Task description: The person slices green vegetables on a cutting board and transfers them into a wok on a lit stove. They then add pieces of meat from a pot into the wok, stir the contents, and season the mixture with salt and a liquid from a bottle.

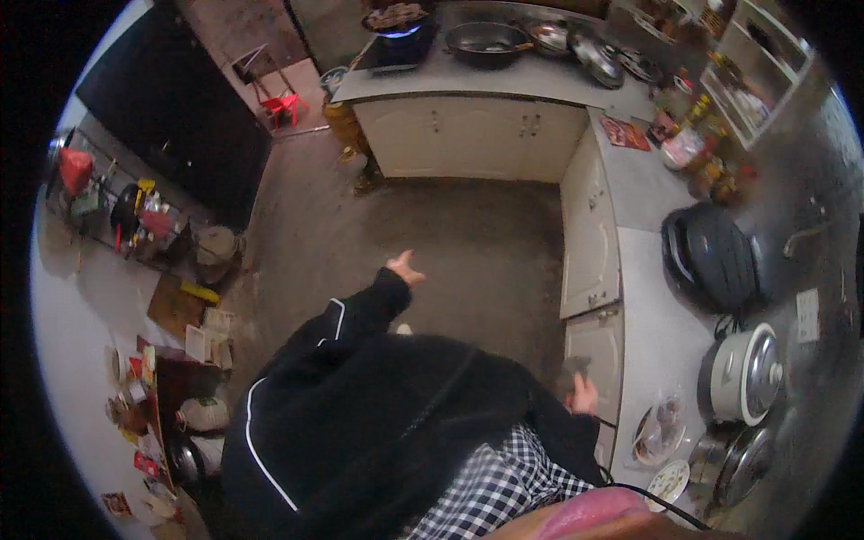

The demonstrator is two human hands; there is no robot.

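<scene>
My left hand (406, 268) reaches forward over the bare floor (472, 270), its fingers apart and nothing in it. Low on the right, my right hand (582, 395) is beside the front of a cream cabinet door (597, 351). A blurred grey shape shows at its fingertips, and I cannot tell whether the hand holds it. Ahead, a wok of food (397, 19) sits over a blue flame on the gas stove (398, 57). An empty-looking dark pan (487, 44) rests on the counter (466, 81) to the right of the stove.
Along the right counter stand a black appliance (715, 260), a white lidded pot (739, 378) and a plate of food (668, 482). A cluttered shelf (128, 209) lines the left wall. Beyond the dark door (175, 115) is a small red stool (282, 106).
</scene>
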